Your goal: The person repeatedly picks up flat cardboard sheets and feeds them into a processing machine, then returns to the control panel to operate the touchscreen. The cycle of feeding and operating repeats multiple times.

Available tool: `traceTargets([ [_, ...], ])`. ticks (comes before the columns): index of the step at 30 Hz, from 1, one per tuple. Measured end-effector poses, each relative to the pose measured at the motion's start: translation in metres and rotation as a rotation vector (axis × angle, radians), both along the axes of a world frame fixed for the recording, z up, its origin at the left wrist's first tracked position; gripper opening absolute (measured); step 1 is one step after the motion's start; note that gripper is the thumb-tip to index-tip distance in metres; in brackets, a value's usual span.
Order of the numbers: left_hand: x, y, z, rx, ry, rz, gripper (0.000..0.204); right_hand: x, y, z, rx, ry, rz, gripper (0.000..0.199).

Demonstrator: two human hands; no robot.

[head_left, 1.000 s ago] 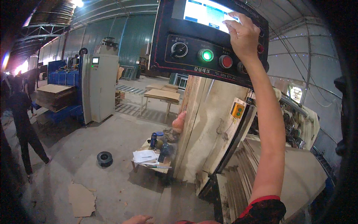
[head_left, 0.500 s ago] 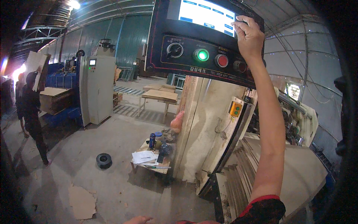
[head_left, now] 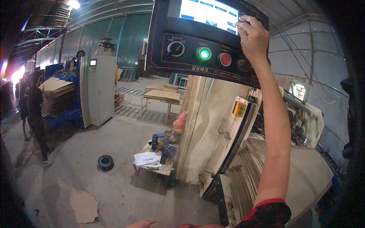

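Observation:
My right hand [head_left: 254, 38] is raised to the right edge of a lit touch screen [head_left: 207, 13] on a black control panel [head_left: 163, 62]. Its fingers are bent and apart, holding nothing, with the fingertips at or just off the screen's edge. Below the screen sit a black rotary switch [head_left: 175, 49], a glowing green button [head_left: 203, 53] and a red button [head_left: 224, 59]. Another dark button [head_left: 243, 65] is partly behind my wrist. Only the top of my left hand [head_left: 141, 224] shows at the lower edge; its fingers are mostly cut off.
Stacked brown boards [head_left: 243, 178] lie by a machine beneath my right arm. A small table [head_left: 167, 171] bears papers, a phone and a dark bottle. A black spool [head_left: 105, 163] and a torn board piece [head_left: 84, 206] lie on the floor. People [head_left: 36, 110] stand left beside a board stack [head_left: 57, 91].
At the left, the upright board by the co-worker has gone from view, and loose boards now lie askew on the stack. My right hand stays at the screen's edge.

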State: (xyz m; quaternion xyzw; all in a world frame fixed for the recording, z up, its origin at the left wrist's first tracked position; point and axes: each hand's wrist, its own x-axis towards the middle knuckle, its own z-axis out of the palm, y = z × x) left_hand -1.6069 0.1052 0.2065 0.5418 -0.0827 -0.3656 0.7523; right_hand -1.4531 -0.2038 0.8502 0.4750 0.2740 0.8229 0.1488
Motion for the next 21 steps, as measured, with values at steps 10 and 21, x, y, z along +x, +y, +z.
traceTargets([
  [10,0.005,0.002,-0.004,0.11,-0.081,-0.096,0.064,-0.014,-0.033,-0.04,0.112,0.202,0.135,0.008],
  [21,0.012,0.01,-0.013,0.443,-0.365,-0.302,0.06,-0.038,-0.053,-0.079,0.166,0.295,0.076,0.01],
])
